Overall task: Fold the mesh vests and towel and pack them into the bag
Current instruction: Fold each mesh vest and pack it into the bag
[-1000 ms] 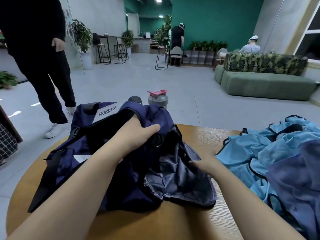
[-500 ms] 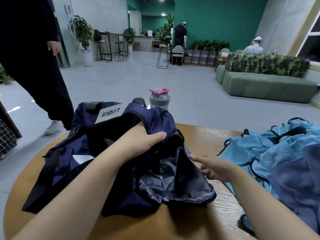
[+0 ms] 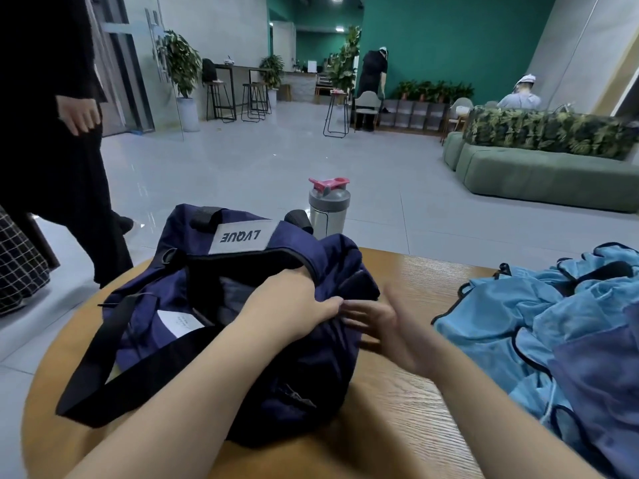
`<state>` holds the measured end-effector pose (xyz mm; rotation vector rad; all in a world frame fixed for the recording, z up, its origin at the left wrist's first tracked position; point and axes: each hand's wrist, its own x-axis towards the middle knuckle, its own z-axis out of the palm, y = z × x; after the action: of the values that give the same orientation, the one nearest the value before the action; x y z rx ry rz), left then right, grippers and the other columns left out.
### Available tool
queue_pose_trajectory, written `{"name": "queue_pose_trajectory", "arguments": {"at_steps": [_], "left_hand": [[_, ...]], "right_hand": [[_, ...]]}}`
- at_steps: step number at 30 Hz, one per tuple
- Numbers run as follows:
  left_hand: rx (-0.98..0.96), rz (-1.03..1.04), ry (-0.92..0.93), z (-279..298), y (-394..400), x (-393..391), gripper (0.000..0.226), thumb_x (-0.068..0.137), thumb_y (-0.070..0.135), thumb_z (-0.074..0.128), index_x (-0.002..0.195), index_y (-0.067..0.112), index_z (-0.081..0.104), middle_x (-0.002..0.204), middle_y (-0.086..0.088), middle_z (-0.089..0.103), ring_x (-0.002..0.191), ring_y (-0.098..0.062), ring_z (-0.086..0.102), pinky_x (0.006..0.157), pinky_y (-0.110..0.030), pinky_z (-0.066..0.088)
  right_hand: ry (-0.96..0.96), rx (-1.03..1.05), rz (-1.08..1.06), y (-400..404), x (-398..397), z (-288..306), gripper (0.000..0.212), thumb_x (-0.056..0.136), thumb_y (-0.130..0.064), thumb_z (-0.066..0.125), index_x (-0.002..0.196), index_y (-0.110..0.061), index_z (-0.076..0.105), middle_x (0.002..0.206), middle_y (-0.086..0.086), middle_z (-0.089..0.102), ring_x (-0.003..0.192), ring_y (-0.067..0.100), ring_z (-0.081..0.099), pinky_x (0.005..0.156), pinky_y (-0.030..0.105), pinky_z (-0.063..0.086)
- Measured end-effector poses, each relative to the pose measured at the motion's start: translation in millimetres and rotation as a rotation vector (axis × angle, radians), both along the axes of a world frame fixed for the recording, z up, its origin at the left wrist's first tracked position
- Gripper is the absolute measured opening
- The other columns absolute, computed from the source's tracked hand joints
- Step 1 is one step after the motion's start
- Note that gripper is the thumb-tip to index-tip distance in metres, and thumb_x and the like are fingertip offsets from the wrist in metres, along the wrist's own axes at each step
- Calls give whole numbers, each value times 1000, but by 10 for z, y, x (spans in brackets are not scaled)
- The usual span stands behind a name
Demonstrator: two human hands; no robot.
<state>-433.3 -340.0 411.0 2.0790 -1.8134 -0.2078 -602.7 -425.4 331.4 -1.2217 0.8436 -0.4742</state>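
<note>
Two hands at one navy bag (image 3: pixel 214 326), which lies on its side on the round wooden counter (image 3: pixel 390 420), mouth toward the wearer. Left hand (image 3: pixel 290 305): fingers curled over the bag's upper rim, gripping fabric, apparently to hold the mouth wide for packing. Right hand (image 3: pixel 377 326): fingers straight and loose, holding nothing, just beside the bag's right end; blurred. Mesh vests (image 3: pixel 539 326): light blue, heaped unfolded on the counter to the right, apart from the bag. Towel: not told apart with certainty. Shaker bottle (image 3: pixel 328 209): upright behind the bag.
</note>
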Motion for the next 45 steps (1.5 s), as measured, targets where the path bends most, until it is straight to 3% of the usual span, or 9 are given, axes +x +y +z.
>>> {"name": "queue_pose_trajectory", "arguments": {"at_steps": [3, 7, 10, 15, 18, 22, 29, 36, 45], "left_hand": [[-78, -18, -50, -12, -8, -90, 35, 87, 47, 54, 80, 13, 54, 63, 2, 46, 69, -21, 51, 62, -28, 38], [-28, -94, -196, -18, 69, -190, 39, 87, 51, 52, 68, 18, 46, 65, 3, 50, 67, -20, 52, 61, -27, 36], [101, -73, -350, -131, 109, -113, 53, 85, 66, 47, 97, 15, 55, 102, -6, 60, 98, -26, 56, 75, -29, 34], [148, -34, -541, -262, 145, -67, 67, 84, 73, 35, 115, 16, 50, 122, -11, 53, 113, -29, 46, 85, -36, 33], [202, -116, -521, -279, 122, -112, 53, 90, 65, 36, 110, 19, 50, 121, -13, 54, 112, -30, 46, 85, -37, 31], [283, -261, -390, -406, 93, -61, 55, 97, 53, 31, 145, 24, 32, 151, -10, 31, 139, -30, 24, 110, -41, 23], [486, -415, -306, -735, 239, 340, 37, 102, 46, 21, 110, 23, 50, 127, 0, 54, 121, -26, 43, 110, -50, 16], [348, -442, -360, -922, 305, 448, 33, 101, 41, 31, 113, 21, 55, 122, -3, 55, 104, -29, 54, 83, -42, 43], [693, -137, -703, -899, 390, 1216, 32, 99, 26, 36, 114, 8, 59, 119, -11, 63, 113, -29, 57, 91, -35, 40]], "right_hand": [[161, -198, 120, 292, 438, -121, 30, 91, -36, 54, 115, -20, 60, 118, -15, 65, 112, -6, 50, 94, 16, 38], [687, -688, 332, 414, 563, -403, 51, 94, -20, 49, 144, -23, 39, 153, 2, 30, 142, 22, 20, 115, 37, 18], [331, -465, -72, 292, 474, -391, 26, 80, -16, 53, 100, -12, 70, 105, 14, 68, 105, 31, 60, 94, 44, 47], [180, -689, -713, 225, 253, -81, 25, 83, -3, 44, 62, -13, 54, 60, -3, 54, 63, 15, 49, 59, 33, 38], [92, -893, -470, 222, 453, 266, 8, 85, -28, 54, 84, -27, 61, 87, -11, 61, 86, 6, 55, 75, 24, 45], [585, -1256, 10, 103, 814, 433, 61, 72, -61, 59, 124, -29, 55, 124, -10, 55, 118, 14, 45, 100, 35, 38], [948, -997, 337, -232, 999, 223, 28, 89, -36, 57, 74, -12, 62, 68, 0, 56, 73, 23, 55, 60, 32, 40], [936, -1075, 347, -34, 1372, 105, 31, 84, -45, 61, 95, -16, 56, 105, 5, 61, 102, 26, 53, 82, 39, 41], [527, -585, -274, -445, 1017, 502, 25, 89, -13, 48, 65, -15, 47, 68, 5, 49, 68, 23, 48, 58, 26, 34]]}}
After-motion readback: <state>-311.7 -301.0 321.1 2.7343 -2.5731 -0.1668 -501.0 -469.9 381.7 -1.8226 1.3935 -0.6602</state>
